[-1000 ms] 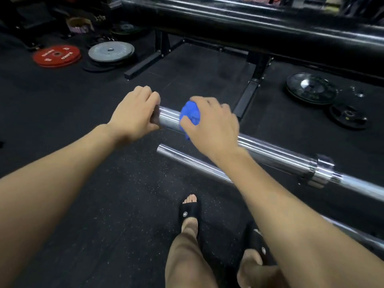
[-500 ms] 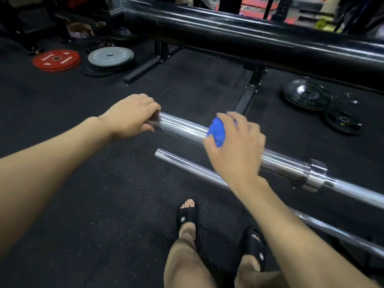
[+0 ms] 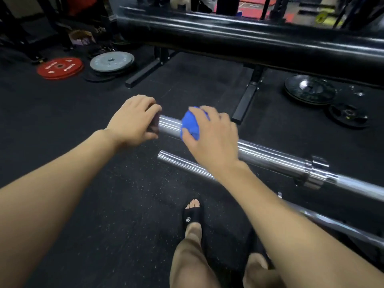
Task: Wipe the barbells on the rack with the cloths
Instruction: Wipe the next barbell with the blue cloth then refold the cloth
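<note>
Head view: red plate (image 3: 60, 68) lettering unreadable.

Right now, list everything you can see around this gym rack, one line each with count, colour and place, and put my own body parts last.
chrome steel barbell: 1, silver, across the middle, gripped at its left end
lower chrome bar: 1, silver, just below it
blue wiping cloth: 1, blue, bunched on the upper barbell
thick black padded beam: 1, black, top
red weight plate: 1, red, floor, upper left
grey weight plate: 1, grey, beside the red one
black weight plates: at least 2, black, floor, right
black slide sandal: 1 plainly visible, black, bottom centre
left hand: grips the barbell's end
right hand: holds the cloth on the barbell
</note>
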